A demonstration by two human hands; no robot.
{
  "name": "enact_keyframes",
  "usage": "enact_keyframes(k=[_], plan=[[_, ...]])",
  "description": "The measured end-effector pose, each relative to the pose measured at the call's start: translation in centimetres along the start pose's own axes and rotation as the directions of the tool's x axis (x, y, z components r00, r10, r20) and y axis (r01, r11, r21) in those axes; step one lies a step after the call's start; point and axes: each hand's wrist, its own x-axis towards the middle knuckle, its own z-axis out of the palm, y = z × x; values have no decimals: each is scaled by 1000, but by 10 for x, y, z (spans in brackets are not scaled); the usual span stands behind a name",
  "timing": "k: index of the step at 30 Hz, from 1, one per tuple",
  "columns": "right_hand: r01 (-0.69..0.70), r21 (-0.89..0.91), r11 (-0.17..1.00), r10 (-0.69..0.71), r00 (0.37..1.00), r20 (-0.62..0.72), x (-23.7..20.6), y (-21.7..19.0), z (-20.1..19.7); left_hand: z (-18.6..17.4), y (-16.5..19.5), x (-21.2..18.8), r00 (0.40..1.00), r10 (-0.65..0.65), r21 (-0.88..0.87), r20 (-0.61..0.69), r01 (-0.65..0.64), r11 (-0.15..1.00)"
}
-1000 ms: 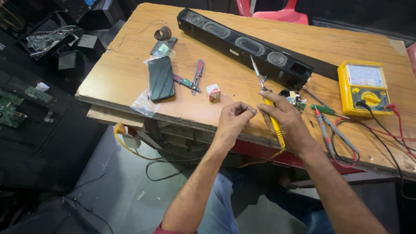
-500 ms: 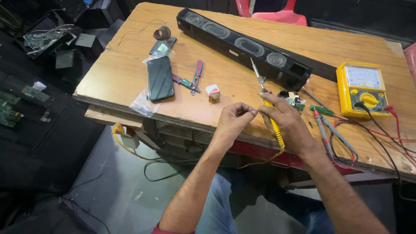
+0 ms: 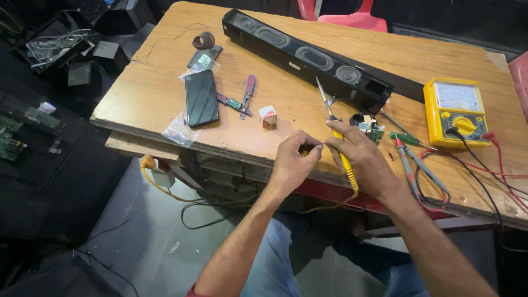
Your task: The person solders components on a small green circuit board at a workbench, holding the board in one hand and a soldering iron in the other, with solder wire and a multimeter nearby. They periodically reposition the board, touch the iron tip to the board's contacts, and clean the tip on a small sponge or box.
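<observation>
I am looking down on a worn wooden bench (image 3: 165,93), with dark shelves of circuit boards (image 3: 22,132) standing to the left and a grey floor (image 3: 137,242) below. A long black soundbar (image 3: 308,58) is lying across the far half, a yellow multimeter (image 3: 456,110) is sitting at the right with its leads (image 3: 423,176) trailing toward me, and a phone (image 3: 201,99), pliers (image 3: 247,94) and a small cube (image 3: 268,116) are lying at the left. At the near edge, my left hand (image 3: 291,162) is pinching a small dark part (image 3: 306,147) between its fingertips; I cannot tell what it is. My right hand (image 3: 366,159) is gripping a yellow soldering iron (image 3: 342,157), its tip pointing away toward the soundbar.
</observation>
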Motion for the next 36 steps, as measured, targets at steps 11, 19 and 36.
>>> enact_keyframes(k=[11,19,36], plan=[[-74,86,994,77,997,-31,3,-13,1,-6,16,-9,992,123,224,-2,-119,967],[-73,191,979,85,995,-58,1,-17,1,-9,13,-11,997,70,135,20,-72,988],[-105,206,973,134,982,-130,-3,-14,5,-9,3,-4,982,-159,-185,101,175,967]])
